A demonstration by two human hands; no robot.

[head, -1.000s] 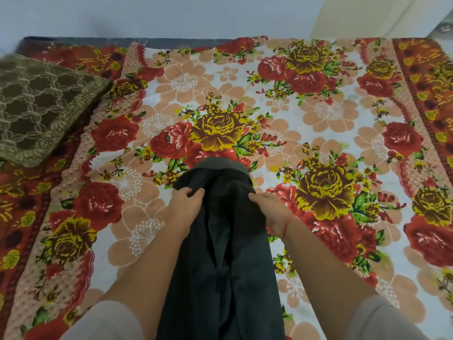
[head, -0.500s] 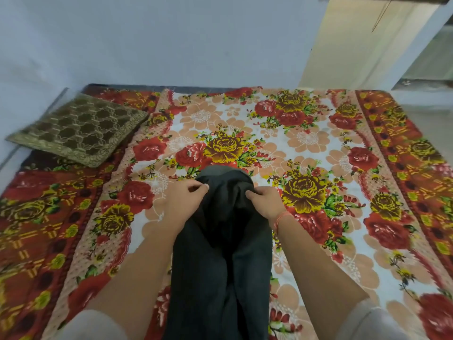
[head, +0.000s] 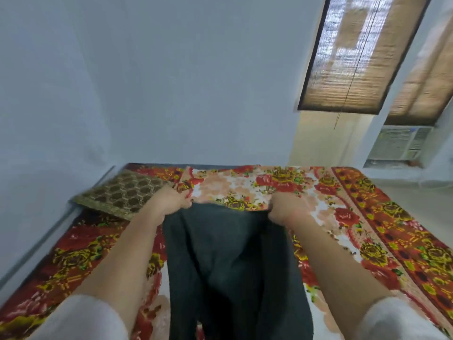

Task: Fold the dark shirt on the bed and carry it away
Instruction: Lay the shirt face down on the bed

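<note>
The dark shirt (head: pixel 230 261) hangs as a long dark-grey panel between my arms, raised above the bed (head: pixel 382 224) with its floral red and yellow cover. My left hand (head: pixel 171 201) grips the shirt's top left corner. My right hand (head: pixel 285 207) grips the top right corner. Both hands are held apart at the same height, and the cloth's top edge stretches between them. The shirt's lower end runs out of the bottom of the frame. The image is blurred by motion.
A brown patterned cushion (head: pixel 122 192) lies at the bed's far left by the pale blue wall (head: pixel 171 82). A bamboo blind (head: pixel 355 52) hangs at upper right, with a window air conditioner (head: pixel 399 143) below a second blind. Light floor (head: pixel 416 192) lies right of the bed.
Both hands have lifted the shirt's top edge off the bed and moved further apart. The view has tilted upward, showing more of the wall and the blinds.
</note>
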